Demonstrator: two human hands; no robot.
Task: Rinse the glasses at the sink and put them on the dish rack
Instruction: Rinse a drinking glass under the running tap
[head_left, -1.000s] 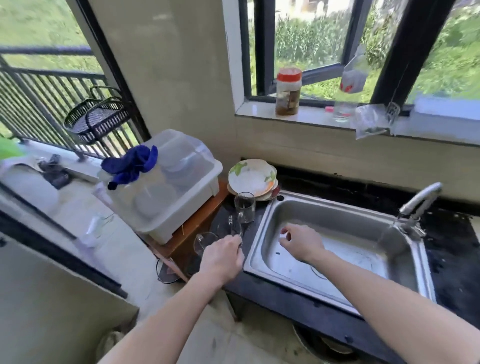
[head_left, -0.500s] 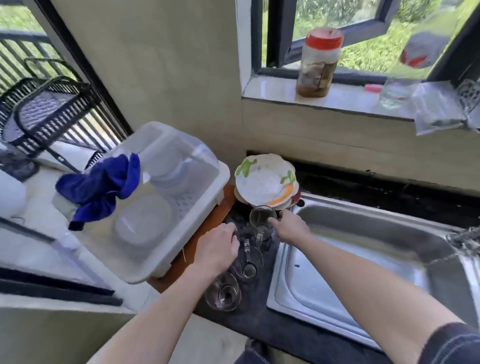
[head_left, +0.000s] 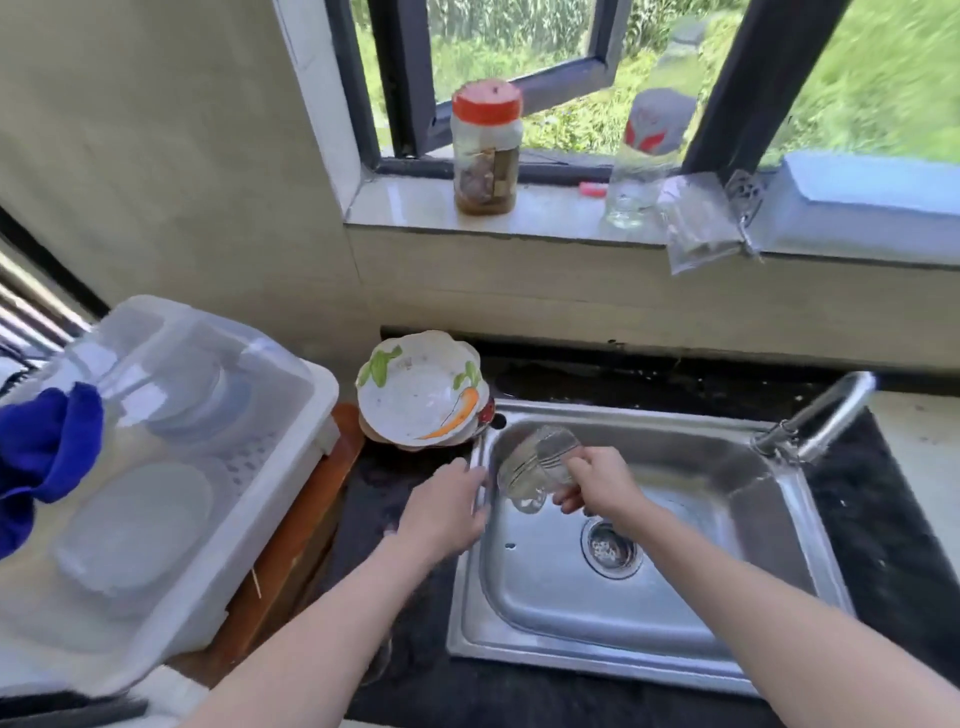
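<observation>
Glass (head_left: 537, 467) newly over sink (head_left: 545, 613), plates (head_left: 418, 397) alongside

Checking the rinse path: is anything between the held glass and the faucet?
Nothing visible. The right hand holds the glass over the left end of the sink; the open basin toward the faucet holds only the drain.

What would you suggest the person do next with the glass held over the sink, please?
Probably carry the glass to the right, under the faucet. The right hand grips it tilted above the left end of the sink, away from the faucet, so it likely has not been rinsed yet.
</observation>
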